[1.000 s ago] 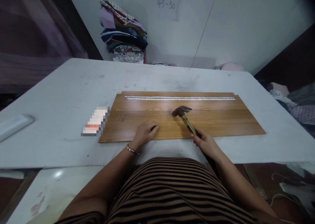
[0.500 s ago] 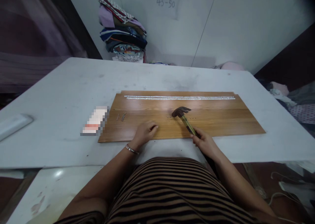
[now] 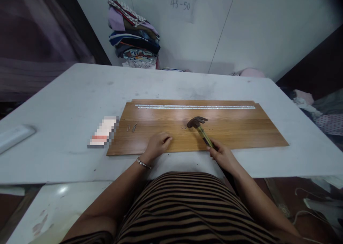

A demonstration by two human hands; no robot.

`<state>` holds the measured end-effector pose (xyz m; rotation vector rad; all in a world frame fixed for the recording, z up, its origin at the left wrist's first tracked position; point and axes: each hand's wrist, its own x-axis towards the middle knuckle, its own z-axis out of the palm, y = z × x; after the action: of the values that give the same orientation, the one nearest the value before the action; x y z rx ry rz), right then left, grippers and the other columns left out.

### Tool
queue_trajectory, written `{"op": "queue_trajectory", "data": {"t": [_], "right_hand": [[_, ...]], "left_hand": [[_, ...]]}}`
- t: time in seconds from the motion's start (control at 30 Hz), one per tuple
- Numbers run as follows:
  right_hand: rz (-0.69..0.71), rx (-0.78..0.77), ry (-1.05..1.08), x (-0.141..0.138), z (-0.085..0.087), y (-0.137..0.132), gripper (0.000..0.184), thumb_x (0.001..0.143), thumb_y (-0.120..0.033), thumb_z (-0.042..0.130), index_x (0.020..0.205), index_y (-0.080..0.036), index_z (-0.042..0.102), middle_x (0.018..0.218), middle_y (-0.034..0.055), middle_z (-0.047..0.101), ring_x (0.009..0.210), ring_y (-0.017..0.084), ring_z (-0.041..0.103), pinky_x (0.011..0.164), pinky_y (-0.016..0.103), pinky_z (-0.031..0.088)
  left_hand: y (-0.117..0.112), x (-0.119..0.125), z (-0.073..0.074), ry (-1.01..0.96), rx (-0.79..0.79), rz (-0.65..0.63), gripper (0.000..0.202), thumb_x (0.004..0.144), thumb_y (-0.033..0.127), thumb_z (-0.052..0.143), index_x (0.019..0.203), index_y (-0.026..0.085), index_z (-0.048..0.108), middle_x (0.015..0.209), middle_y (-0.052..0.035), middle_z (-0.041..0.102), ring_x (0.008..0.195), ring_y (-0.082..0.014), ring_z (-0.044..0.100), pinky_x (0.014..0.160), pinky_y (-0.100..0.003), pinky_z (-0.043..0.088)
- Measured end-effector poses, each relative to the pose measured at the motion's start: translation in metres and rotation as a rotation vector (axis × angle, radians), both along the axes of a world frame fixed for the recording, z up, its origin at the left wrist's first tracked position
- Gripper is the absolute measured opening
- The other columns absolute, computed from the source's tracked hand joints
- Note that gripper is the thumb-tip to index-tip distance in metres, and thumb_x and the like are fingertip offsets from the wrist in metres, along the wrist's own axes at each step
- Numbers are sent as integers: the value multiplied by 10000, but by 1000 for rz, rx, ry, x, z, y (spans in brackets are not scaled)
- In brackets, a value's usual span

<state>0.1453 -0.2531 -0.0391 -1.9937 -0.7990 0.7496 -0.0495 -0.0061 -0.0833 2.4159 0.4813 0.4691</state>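
A white table (image 3: 66,104) fills the room in front of the seated person, with a long wooden board (image 3: 230,129) lying flat on it. Nearest, the left hand (image 3: 158,144) rests loosely curled on the board's near edge, holding nothing. The right hand (image 3: 223,156) is wrapped around the handle of a hammer (image 3: 199,127), its head resting on the board. A few nails (image 3: 132,127) lie toward the board's left end. A pale strip (image 3: 195,107) runs along the far edge. Folded cloth (image 3: 132,34) is stacked against the wall.

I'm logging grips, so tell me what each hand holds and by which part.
The right hand holds the hammer by the lower end of its handle. The left hand holds nothing visible; it rests curled on the wooden board.
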Motion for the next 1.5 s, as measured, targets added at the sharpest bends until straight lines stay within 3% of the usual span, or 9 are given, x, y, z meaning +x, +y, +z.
{"op": "queue_trajectory", "data": {"t": [0.4,0.63,0.97,1.27,1.43,1.5], "right_hand": [[8,-12,-29,2,-3,-2,632,833,-460,585,1353,-122,708,679,15,643,561,179,550,536,294,482],[-5,32,-49,7,-5,-1,535,817,-411,630,1300,-215,747,695,32,683,636,237,636,547,324,516],[10,-6,8,1,-4,-1,621,823,-447,605,1346,-128,703,708,16,659,573,180,545,526,293,470],[7,-2,-24,3,-1,-1,582,839,-422,601,1339,-147,711,678,7,640,569,176,546,540,290,471],[-7,32,-41,6,-3,-1,499,819,-397,638,1280,-244,750,640,1,630,552,197,552,534,314,477],[-10,22,-54,5,-3,-1,522,821,-406,634,1296,-220,744,634,3,629,552,200,555,531,315,478]], "left_hand": [[0,0,0,-17,24,1,192,948,221,536,808,189,665,798,-23,705,748,-146,616,696,-271,428],[-1,0,0,-6,11,3,197,956,228,527,813,192,658,813,-26,706,769,-146,618,719,-272,435],[-1,0,2,14,-26,7,203,950,235,525,803,185,657,822,-41,708,777,-156,620,727,-287,440],[-2,0,4,23,-19,7,213,957,240,518,826,177,673,839,-47,721,782,-154,617,732,-287,438],[-1,0,3,36,-14,18,210,953,249,521,822,184,672,832,-46,718,782,-156,608,730,-290,445],[-1,0,2,31,-8,14,213,953,253,518,820,186,671,822,-41,711,776,-154,606,723,-287,442]]}}
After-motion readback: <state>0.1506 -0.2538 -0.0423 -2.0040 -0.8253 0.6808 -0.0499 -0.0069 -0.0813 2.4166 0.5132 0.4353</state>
